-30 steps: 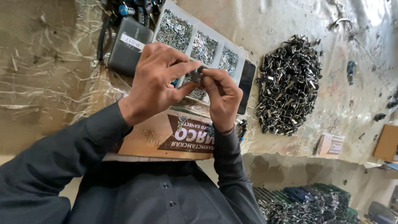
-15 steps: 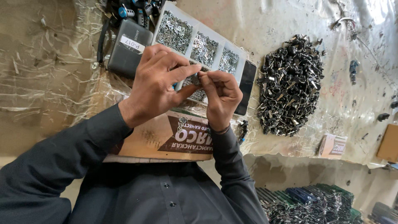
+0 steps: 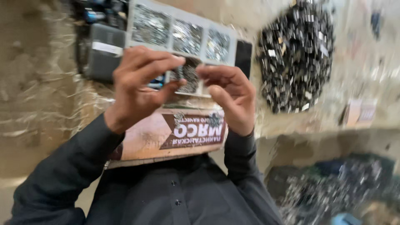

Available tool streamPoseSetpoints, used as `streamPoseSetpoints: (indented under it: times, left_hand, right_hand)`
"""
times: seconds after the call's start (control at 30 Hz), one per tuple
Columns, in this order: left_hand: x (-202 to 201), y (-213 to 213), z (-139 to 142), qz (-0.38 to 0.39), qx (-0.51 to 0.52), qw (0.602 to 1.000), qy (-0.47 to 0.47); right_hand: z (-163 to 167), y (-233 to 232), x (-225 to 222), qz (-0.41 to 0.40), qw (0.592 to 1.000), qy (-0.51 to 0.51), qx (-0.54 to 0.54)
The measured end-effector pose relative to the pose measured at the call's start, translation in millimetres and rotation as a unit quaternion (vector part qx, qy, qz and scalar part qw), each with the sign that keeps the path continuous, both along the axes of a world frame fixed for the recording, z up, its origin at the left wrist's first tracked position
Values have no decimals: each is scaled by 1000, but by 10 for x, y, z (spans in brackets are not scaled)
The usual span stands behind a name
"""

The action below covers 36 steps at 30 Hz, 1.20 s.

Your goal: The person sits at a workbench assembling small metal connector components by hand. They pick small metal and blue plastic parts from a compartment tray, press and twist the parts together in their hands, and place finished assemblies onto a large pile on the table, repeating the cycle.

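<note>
Hands raised together over the desk, fingertips almost meeting above a grey compartment tray. Left hand curled, thumb and forefinger pinched toward the gap; right hand likewise curled, fingers bent in toward the left. Between the fingertips, possibly a small metal piece, but too blurred to separate from the tray's glittering contents behind it, so cannot tell whether either hand truly grips anything. Judging by the pose: a fitting or joining step in hand, two small parts brought tip to tip. Next move likely calls for fine alignment and a steady squeeze, with no slack in the pinch. Long axis of the piece, and which way it points: not readable here. Below both wrists, a printed cardboard box. Beyond the right hand, a dark heap of small metal parts. Beyond the left hand, a grey box.
</note>
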<state>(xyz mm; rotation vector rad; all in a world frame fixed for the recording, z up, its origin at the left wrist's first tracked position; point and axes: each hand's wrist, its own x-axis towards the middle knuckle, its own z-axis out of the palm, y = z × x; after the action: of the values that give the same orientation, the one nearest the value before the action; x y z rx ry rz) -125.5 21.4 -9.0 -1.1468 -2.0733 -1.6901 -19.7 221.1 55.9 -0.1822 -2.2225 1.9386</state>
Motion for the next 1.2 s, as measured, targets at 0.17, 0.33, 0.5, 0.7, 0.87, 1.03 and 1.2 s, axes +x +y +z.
streamPoseSetpoints:
  times: [0.17,0.33,0.5,0.7,0.87,1.03,1.2]
  left_hand:
    - [67,-105,-26,-70,-24,996,-58]
    - [332,-282,285,-95,-133,967,-193]
    - [683,-46,572,-211,-176,962,-5]
    - [1191,-22,482,-189,-156,969,-39]
    - [1369,-444,378,-18,-106,983,-147]
    - [1565,-485,87,70,-29,964,-255]
    - [1641,-300,-75,-8,-67,977,-202]
  right_hand:
    - [66,-147,585,89,993,42,63]
    - [-117,-276,1058,28,999,37,-9]
    - [-368,-265,1310,-38,992,62,-100]
    - [-532,-211,1573,8,899,-102,-427]
    - [-765,91,1999,-182,975,-105,-66]
    - [-909,130,2100,-42,950,-92,294]
    - [-843,127,1956,-29,922,-106,372]
